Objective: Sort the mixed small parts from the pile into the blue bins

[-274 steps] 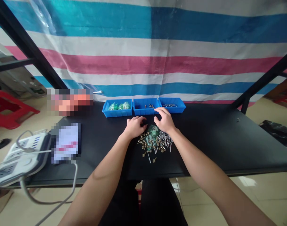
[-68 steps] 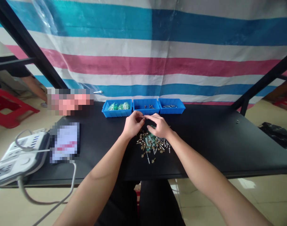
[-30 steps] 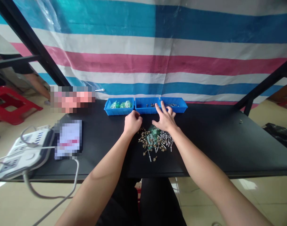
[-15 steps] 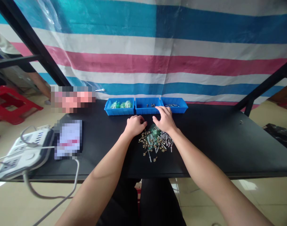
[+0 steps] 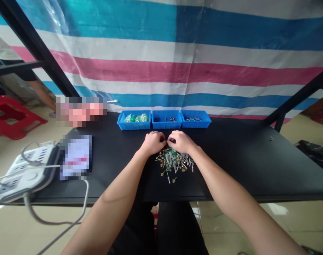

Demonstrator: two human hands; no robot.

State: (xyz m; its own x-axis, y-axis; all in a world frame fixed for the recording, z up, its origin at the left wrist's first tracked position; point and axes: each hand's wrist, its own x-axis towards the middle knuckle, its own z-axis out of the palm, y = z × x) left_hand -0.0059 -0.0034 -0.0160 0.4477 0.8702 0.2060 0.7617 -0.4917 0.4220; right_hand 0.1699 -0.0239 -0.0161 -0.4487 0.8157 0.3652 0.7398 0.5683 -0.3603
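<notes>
My left hand (image 5: 154, 142) is closed at the far left edge of a mixed pile, its fingertips pinched. Close beside it, my right hand (image 5: 181, 141) is also closed, and the fingertips of both nearly meet. Whatever lies in the fingers is too small or hidden to make out. Below the hands spreads the pile: brass-coloured screws (image 5: 163, 164), silver rivets (image 5: 168, 176) and small green plastic pieces (image 5: 171, 158). Behind stand three blue bins: a left bin (image 5: 134, 126) with green and clear packets, a middle bin (image 5: 166, 125) with a few screws, a right bin (image 5: 196, 124) with silver rivets.
A white power strip (image 5: 26, 171) with cables lies on the left of the black table (image 5: 243, 166), beside a blurred-out device (image 5: 76, 156). Black frame posts rise at both sides before a striped sheet (image 5: 150, 71). A red stool (image 5: 15, 117) and a person's arm (image 5: 41, 92) are at far left.
My right hand has drawn back from the bins down to the pile, its fingers closing beside my left hand. The left hand has barely moved.
</notes>
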